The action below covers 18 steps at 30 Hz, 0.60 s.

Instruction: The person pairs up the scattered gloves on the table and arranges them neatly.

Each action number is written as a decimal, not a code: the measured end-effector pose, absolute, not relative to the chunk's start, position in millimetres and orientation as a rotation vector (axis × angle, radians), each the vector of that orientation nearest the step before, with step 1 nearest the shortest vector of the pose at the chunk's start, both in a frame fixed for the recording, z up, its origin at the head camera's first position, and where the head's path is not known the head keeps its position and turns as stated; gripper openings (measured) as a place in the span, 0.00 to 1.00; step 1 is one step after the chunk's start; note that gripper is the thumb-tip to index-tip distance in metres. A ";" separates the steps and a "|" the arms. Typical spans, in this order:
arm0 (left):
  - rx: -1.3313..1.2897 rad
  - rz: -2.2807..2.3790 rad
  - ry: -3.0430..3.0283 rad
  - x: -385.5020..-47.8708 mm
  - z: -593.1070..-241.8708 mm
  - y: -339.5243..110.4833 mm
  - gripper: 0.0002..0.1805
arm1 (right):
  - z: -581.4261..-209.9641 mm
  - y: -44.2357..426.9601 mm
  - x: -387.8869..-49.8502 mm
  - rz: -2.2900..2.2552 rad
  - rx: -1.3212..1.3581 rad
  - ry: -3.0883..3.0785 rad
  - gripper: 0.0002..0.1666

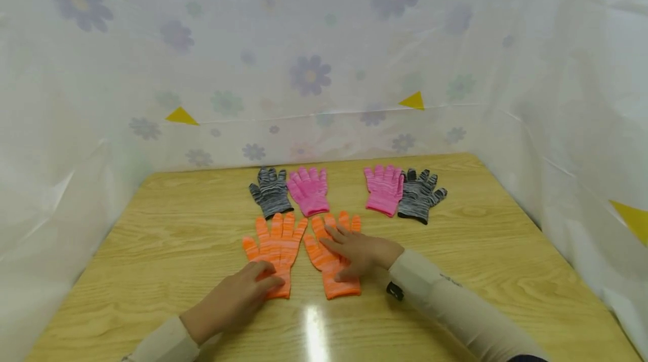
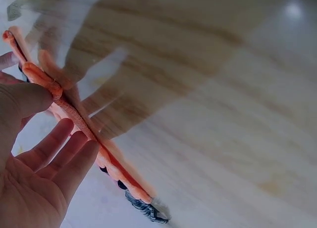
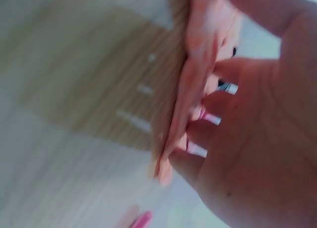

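Two orange gloves lie flat side by side on the wooden table, fingers pointing away. On the lower left part of the left orange glove (image 1: 275,244) rests my left hand (image 1: 240,294); in the left wrist view its thumb and loosely extended fingers touch that glove (image 2: 79,119). My right hand (image 1: 361,252) lies across the right orange glove (image 1: 329,261), covering part of its palm and right side. The right wrist view shows the fingers of this hand (image 3: 257,124) spread and touching the orange fabric (image 3: 185,99), somewhat blurred.
Behind lie a grey-black glove (image 1: 273,193) and a pink glove (image 1: 309,190) on the left, another pink glove (image 1: 383,190) and grey-black glove (image 1: 419,196) on the right. A flowered white curtain (image 1: 273,30) borders the wooden table (image 1: 177,221).
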<state>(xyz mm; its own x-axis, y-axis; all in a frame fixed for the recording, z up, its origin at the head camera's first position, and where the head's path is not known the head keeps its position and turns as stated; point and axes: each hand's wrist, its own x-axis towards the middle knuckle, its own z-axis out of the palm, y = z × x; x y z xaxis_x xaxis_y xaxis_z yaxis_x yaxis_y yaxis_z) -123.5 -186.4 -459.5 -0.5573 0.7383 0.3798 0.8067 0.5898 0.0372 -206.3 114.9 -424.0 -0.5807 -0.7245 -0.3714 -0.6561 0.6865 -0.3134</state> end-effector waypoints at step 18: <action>-1.258 -0.319 -2.480 -124.3 -459.1 -185.6 0.19 | -429.6 109.5 -214.1 -0.246 -1.006 2.518 0.49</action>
<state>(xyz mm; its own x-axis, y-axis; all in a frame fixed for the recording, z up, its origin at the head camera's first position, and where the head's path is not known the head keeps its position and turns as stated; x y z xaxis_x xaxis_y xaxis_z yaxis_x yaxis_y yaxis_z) -124.3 -185.6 -459.1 -0.5495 0.7349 0.3974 0.8116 0.5825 0.0451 -214.1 109.5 -429.6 -0.6523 -0.6904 -0.3129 -0.6169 0.7234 -0.3101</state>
